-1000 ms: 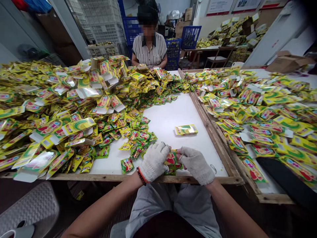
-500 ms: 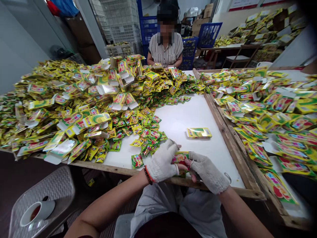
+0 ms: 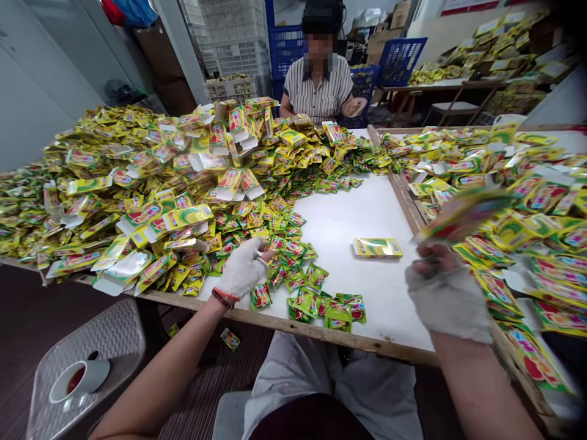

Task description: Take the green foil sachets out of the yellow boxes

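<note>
My right hand (image 3: 447,293), in a fingerless white glove, grips a small printed carton (image 3: 465,214) by its near end. The carton is smeared by motion and hangs over the wooden divider. My left hand (image 3: 245,266), gloved as well, is over the near edge of the loose green and yellow sachets (image 3: 284,253), its thumb and fingers apart and nothing seen in them. A cluster of green sachets (image 3: 328,305) lies by the table's front edge. One yellow carton (image 3: 377,247) lies flat on the white tabletop (image 3: 334,217) between my hands.
A big heap of sachets and open cartons (image 3: 188,217) covers the left side. Beyond the wooden divider (image 3: 406,201) many cartons (image 3: 541,226) lie spread out. A person (image 3: 318,85) sits across the table. At lower left a cup (image 3: 80,379) stands on a stool (image 3: 123,333).
My hands have parted: the right swung right and up with the carton, the left moved left to the sachets. A cluster of green sachets now shows where they were.
</note>
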The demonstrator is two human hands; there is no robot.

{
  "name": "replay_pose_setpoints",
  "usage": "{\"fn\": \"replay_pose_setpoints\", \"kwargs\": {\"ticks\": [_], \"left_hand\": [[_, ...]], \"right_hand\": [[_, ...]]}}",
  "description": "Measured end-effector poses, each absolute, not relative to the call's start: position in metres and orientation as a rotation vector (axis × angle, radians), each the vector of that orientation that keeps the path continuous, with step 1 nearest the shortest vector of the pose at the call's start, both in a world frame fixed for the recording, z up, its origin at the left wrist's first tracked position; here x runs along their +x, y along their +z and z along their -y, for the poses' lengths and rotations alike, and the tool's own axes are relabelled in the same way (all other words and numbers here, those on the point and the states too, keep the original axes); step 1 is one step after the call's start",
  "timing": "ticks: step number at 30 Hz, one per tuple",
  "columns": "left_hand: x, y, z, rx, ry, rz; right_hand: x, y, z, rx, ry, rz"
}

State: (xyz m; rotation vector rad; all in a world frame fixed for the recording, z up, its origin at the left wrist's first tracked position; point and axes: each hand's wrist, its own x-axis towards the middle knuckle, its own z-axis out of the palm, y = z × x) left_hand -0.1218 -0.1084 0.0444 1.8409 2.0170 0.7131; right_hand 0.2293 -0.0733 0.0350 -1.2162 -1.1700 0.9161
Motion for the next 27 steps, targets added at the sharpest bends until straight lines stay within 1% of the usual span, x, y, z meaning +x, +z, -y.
{"fn": "replay_pose_setpoints", "kwargs": {"ticks": [2,4,5,7,8,10,12,14,16,19,21,23,25,27], "left_hand": [[-0.145,0.036,0.100,1.782,0.467,-2.254],[-0.157,0.024,0.095,1.691,0.261,-2.325],[-0.159,0.018,0.094,1.654,0.223,-2.321],[-0.159,0.006,0.095,1.628,0.264,-2.281],[-0.158,0.002,0.097,1.625,0.306,-2.261],[-0.156,-0.004,0.101,1.633,0.364,-2.243],[-0.156,-0.005,0.104,1.695,0.395,-2.279],[-0.157,-0.005,0.104,1.851,0.415,-2.279],[-0.159,-0.004,0.100,2.007,0.414,-2.179],[-0.164,-0.001,0.092,1.981,0.395,-2.037],[-0.167,0.002,0.091,1.828,0.505,-2.029],[-0.168,0.008,0.093,1.658,0.741,-1.999],[-0.163,0.014,0.099,1.459,0.997,-1.878],[-0.151,0.018,0.104,1.246,1.147,-1.705]], "right_hand": [[0.230,0.039,0.060,-1.058,1.014,0.962],[0.207,0.038,0.052,-0.978,1.174,0.847],[0.188,0.036,0.049,-1.009,1.252,0.910],[0.144,0.028,0.043,-1.149,1.318,1.203],[0.121,0.023,0.039,-1.230,1.278,1.395],[0.084,0.012,0.030,-1.392,1.046,1.808],[0.061,0.001,0.021,-1.489,0.866,2.031],[0.052,-0.007,0.013,-1.522,0.829,2.099],[0.053,-0.012,0.009,-1.523,0.856,2.123],[0.064,-0.014,0.011,-1.506,0.868,2.152],[0.074,-0.013,0.015,-1.492,0.864,2.143],[0.086,-0.009,0.022,-1.456,0.915,2.103],[0.097,-0.004,0.032,-1.365,1.063,2.032],[0.108,0.005,0.046,-1.226,1.246,1.963]]}}
